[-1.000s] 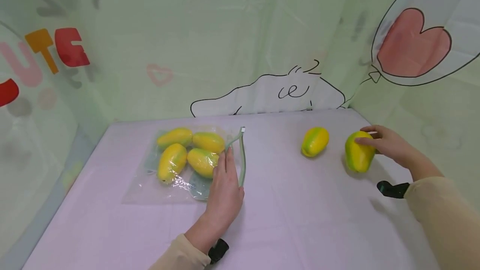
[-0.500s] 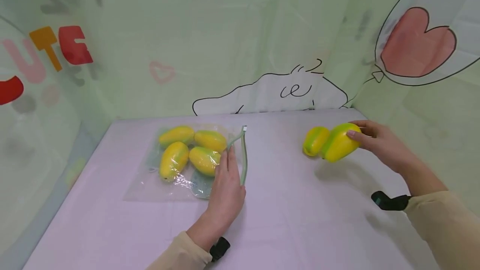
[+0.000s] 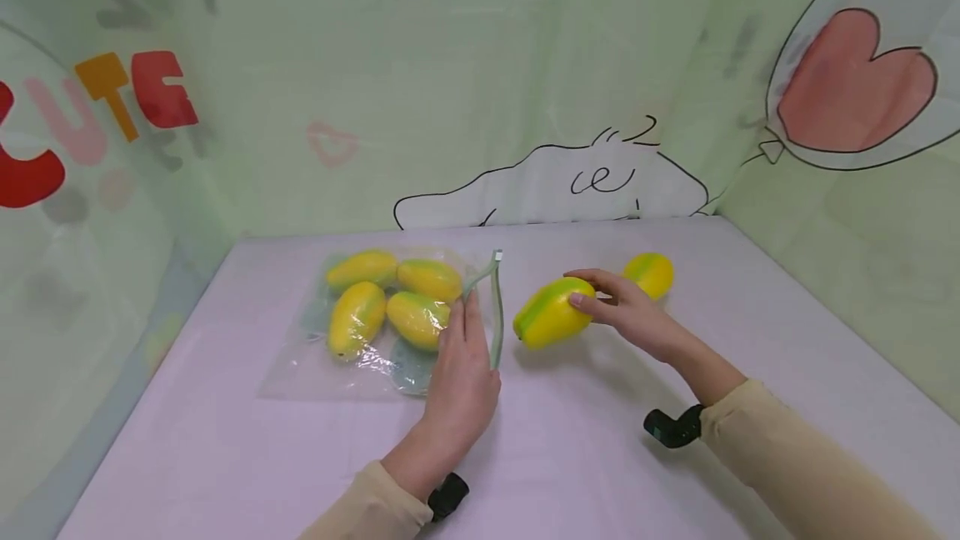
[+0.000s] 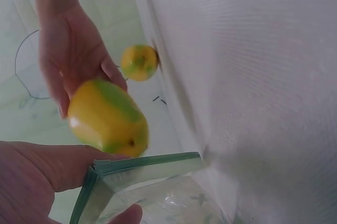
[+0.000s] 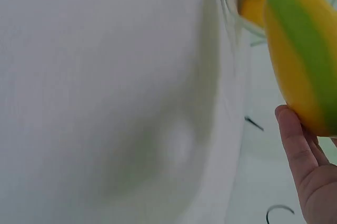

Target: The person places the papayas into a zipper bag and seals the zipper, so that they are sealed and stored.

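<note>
In the head view, my left hand (image 3: 463,377) holds the mouth edge of a clear zip bag (image 3: 300,382) with green strips. The left wrist view shows the bag mouth (image 4: 147,163) gaping, with digits on both sides of its rim. Several yellow-green papayas (image 3: 356,319) lie inside the bag. My right hand (image 3: 637,315) grips another papaya (image 3: 555,313) above the table, just right of the bag mouth. Its fingers and thumb are around one end, and the other end points toward the bag. A loose papaya (image 3: 651,275) rests behind the right hand, partly hidden by it.
A pale lilac cloth covers the table (image 3: 570,457). Printed fabric walls (image 3: 450,65) stand at the back and both sides. A black wrist camera (image 3: 675,427) sticks out from the right sleeve.
My right hand has lifted its papaya off the table and carried it left, past the loose papaya, to near the bag mouth. The left hand stays at the bag.
</note>
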Available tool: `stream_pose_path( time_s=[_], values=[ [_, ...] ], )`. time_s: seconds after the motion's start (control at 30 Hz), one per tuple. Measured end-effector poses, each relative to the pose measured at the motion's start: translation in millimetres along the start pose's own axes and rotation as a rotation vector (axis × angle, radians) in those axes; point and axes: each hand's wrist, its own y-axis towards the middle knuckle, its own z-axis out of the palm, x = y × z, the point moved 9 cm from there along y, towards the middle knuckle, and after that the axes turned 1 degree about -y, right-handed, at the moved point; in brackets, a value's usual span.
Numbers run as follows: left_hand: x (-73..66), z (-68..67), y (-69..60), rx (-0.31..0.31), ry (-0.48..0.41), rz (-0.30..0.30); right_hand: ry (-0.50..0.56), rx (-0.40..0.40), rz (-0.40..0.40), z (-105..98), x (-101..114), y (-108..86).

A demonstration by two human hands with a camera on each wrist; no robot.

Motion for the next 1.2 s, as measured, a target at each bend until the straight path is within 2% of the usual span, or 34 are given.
stream_pose_path(
  time_s=[0.13, 0.27, 0.37, 0.53, 0.63, 1.2],
  values=[
    [-1.8, 2.3, 0.0, 0.029, 0.007, -0.001, -0.01, 0.027, -0.009, 23, 6, 11.3],
    [-3.3, 3.2, -0.6, 0.033, 0.019, 0.001, -0.023, 0.049, -0.02, 36, 8, 17.9],
    [-4.5, 3.6, -0.2, 0.028, 0.026, 0.009, -0.034, 0.031, -0.01, 38, 7, 21.3],
    [-5.2, 5.8, 0.8, 0.031, 0.037, 0.018, -0.077, -0.057, 0.055, 31, 0, 25.8],
    [-5.2, 6.1, 0.9, 0.025, 0.051, 0.023, -0.076, -0.07, 0.065, 32, 3, 28.4],
    [-7.1, -0.4, -1.1, -0.038, 0.148, 0.07, -0.029, 0.061, -0.086, 78, 30, 44.1]
  ],
)
